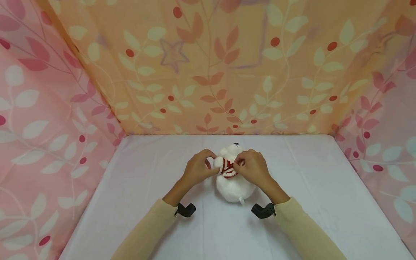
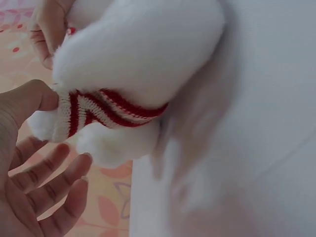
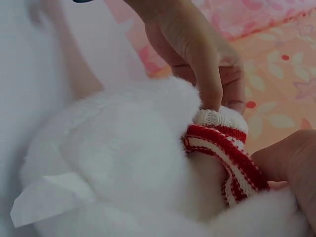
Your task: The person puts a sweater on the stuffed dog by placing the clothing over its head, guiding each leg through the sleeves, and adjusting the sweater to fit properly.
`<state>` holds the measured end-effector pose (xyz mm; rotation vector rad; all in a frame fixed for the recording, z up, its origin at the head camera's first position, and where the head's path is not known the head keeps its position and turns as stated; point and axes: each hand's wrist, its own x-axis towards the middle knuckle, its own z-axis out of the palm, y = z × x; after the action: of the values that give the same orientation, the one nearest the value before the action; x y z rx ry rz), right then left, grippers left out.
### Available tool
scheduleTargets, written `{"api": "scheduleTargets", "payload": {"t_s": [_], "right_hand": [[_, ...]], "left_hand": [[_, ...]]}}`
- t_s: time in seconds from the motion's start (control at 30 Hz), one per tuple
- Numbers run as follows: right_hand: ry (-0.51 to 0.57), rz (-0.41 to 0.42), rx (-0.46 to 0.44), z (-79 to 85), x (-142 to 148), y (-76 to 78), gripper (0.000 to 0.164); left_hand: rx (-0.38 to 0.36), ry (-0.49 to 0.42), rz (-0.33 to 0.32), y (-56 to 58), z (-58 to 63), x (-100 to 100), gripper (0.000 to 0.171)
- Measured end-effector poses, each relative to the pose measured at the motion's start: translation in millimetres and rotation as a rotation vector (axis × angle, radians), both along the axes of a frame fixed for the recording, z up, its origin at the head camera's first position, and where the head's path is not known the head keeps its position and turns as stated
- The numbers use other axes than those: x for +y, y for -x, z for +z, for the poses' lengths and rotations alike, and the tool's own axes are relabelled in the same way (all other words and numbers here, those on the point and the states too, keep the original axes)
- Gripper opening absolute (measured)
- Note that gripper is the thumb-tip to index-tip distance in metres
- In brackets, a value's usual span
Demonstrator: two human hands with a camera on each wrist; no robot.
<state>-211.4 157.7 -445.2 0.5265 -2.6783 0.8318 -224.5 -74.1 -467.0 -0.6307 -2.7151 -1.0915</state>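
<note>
Cream fabric sleeves foremost, I remotely watch left fingers and right fingers pinch the red-and-white striped knit sweater on a white plush toy atop the white surface; uneven tugging could stretch it.

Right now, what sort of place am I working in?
Probably a small curtained-off booth or work nook: a white-covered table stands before an orange leaf-print backdrop, with pink leaf-print side panels closing in left and right.
</note>
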Motion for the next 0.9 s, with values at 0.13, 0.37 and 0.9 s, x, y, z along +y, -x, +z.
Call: {"api": "scheduleTargets", "payload": {"t_s": [0.13, 0.37, 0.9], "right_hand": [[-0.002, -0.034, 0.009, -2.4, -2, 0.5, 0.013], [-0.011, -0.085, 0.023, -2.3, -2, 0.0, 0.018], [0.006, 0.016, -0.014, -10.7, 7, 0.3, 0.009]], "left_hand": [[0.09, -0.021, -0.009, -5.0, -3.9, 0, 0.032], [0.19, -0.026, -0.029, -6.7, -6.5, 1, 0.032], [-0.008, -0.034, -0.04, -10.5, -7.8, -8, 0.042]]}}
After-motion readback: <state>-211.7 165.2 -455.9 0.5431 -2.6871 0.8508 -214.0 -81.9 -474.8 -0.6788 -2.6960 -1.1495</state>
